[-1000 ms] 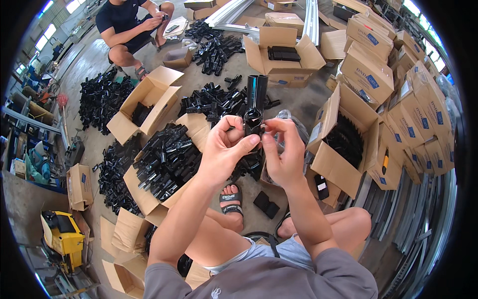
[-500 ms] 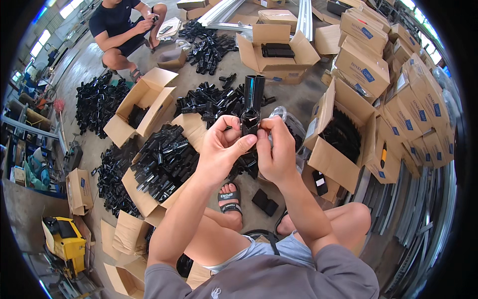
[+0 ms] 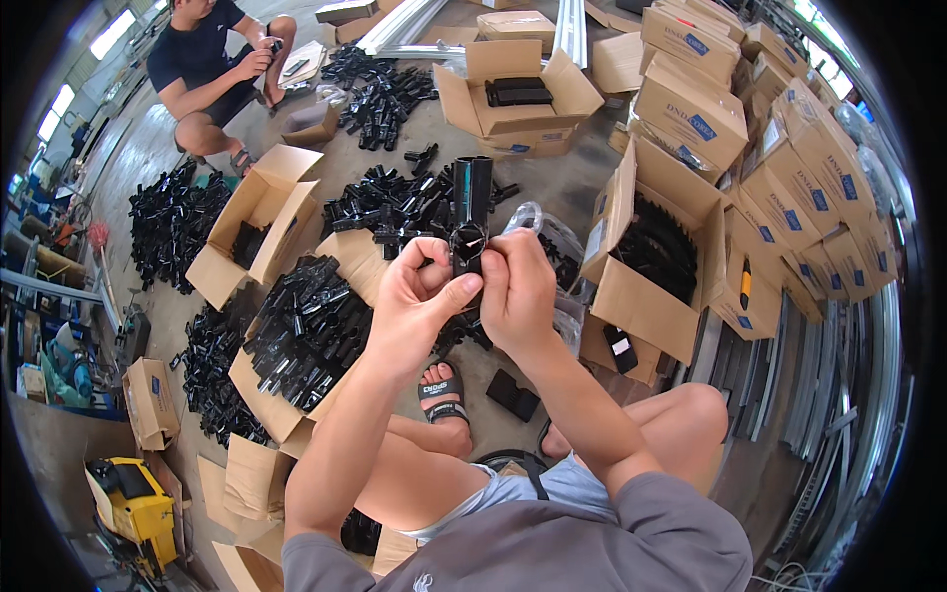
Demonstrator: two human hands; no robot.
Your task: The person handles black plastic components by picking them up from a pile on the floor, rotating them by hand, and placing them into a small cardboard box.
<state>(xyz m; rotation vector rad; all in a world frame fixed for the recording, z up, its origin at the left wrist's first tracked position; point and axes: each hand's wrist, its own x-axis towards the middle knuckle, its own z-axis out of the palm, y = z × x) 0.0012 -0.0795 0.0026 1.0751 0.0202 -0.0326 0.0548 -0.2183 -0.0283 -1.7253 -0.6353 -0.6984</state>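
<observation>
Together, left hand (image 3: 417,301) and right hand (image 3: 520,294) hold a black tube (image 3: 473,195).

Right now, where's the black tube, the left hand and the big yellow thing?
Black tube (image 3: 473,197), head view: its upper barrel.
Left hand (image 3: 412,314), head view: near the thumb's base.
Yellow thing (image 3: 147,507), head view: its side.

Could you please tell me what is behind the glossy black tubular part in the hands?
Behind the glossy black tubular part, a loose pile of black parts shows, mostly leftward; whatever lies directly behind is covered.
</observation>
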